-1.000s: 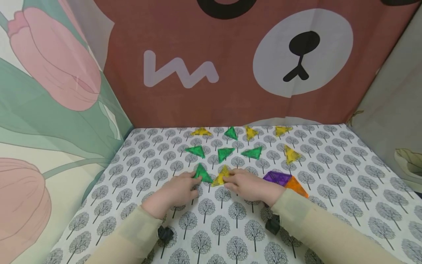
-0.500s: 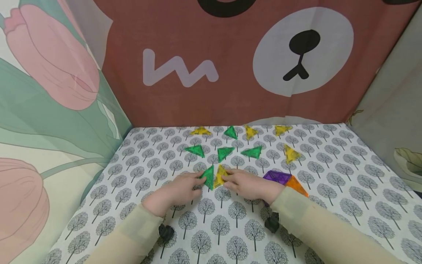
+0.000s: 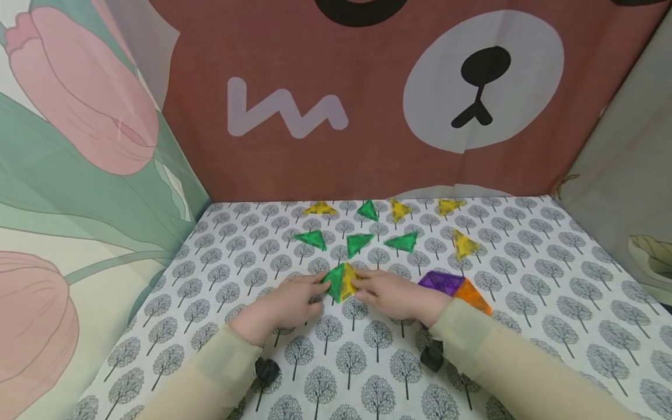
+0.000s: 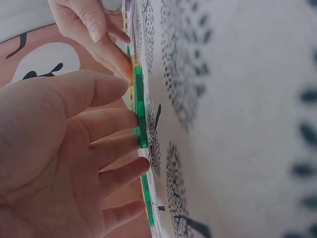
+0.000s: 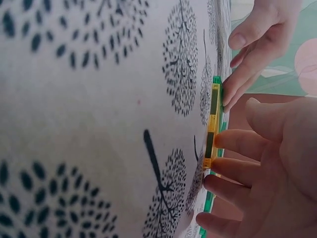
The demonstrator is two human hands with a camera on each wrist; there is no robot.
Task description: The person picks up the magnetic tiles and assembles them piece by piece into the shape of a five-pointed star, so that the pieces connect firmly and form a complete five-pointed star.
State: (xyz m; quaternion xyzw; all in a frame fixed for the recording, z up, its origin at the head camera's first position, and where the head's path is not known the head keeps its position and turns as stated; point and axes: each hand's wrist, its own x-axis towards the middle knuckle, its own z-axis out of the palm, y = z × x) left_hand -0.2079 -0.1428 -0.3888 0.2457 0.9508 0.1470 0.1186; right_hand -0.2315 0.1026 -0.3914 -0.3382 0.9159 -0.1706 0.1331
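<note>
Flat on the cloth, a green triangular magnetic tile (image 3: 334, 282) and a yellow triangular magnetic tile (image 3: 347, 284) lie edge to edge, making one larger triangle. The fingertips of my left hand (image 3: 291, 298) rest on the green one from the left. From the opposite side my right hand (image 3: 394, 294) touches the yellow one with extended fingertips. In the left wrist view the green tile (image 4: 140, 109) shows edge-on against fairly straight fingers, thumb held apart. The yellow tile (image 5: 211, 129) appears likewise in the right wrist view, under the index and middle fingertips.
Beyond the hands are more loose triangles, among them green tiles (image 3: 359, 244) and yellow tiles (image 3: 464, 245). Purple tiles (image 3: 441, 282) and an orange tile (image 3: 475, 296) lie together by the right forearm. A brown printed curtain (image 3: 294, 169) stands behind the tree-print cloth (image 3: 378, 361).
The green tile has turned and slid right, and the yellow tile has turned and shifted slightly left. The gap between them has closed. Both hands stay on their tiles.
</note>
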